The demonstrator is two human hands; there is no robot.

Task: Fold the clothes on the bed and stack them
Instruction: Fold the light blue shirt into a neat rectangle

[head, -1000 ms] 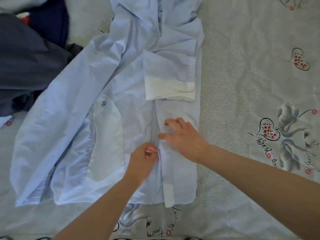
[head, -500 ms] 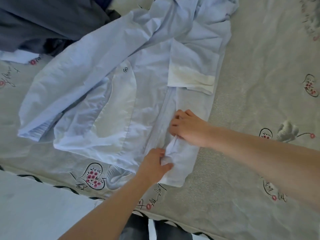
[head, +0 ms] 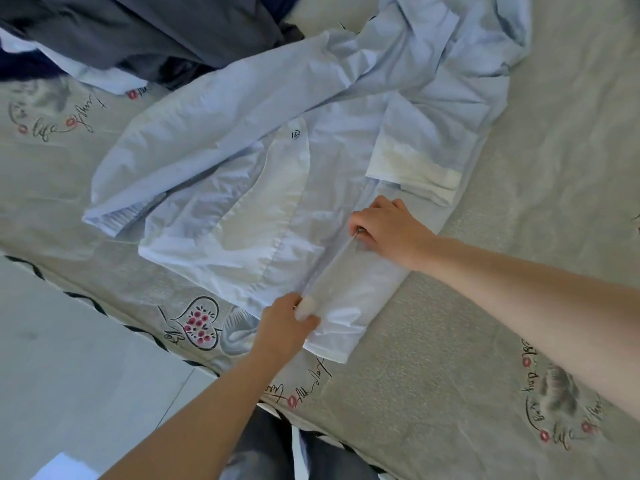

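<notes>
A light blue shirt (head: 263, 174) lies spread on the bed, its right sleeve folded across the body with a pale cuff (head: 414, 174) showing. My left hand (head: 285, 323) pinches the front edge of the shirt near the hem. My right hand (head: 388, 226) grips the same edge higher up. Between the two hands the edge is pulled into a taut straight line. The left sleeve stretches out toward the left.
A pile of dark grey and navy clothes (head: 149, 32) sits at the back left. The grey patterned bedsheet (head: 485, 323) covers the bed. The bed's near edge (head: 145, 336) runs diagonally, with pale floor (head: 69, 375) beyond it at the lower left.
My hands have moved apart along the shirt's front edge and drawn it tight. The view has swung, so the shirt now lies at a diagonal and the bed edge and floor show.
</notes>
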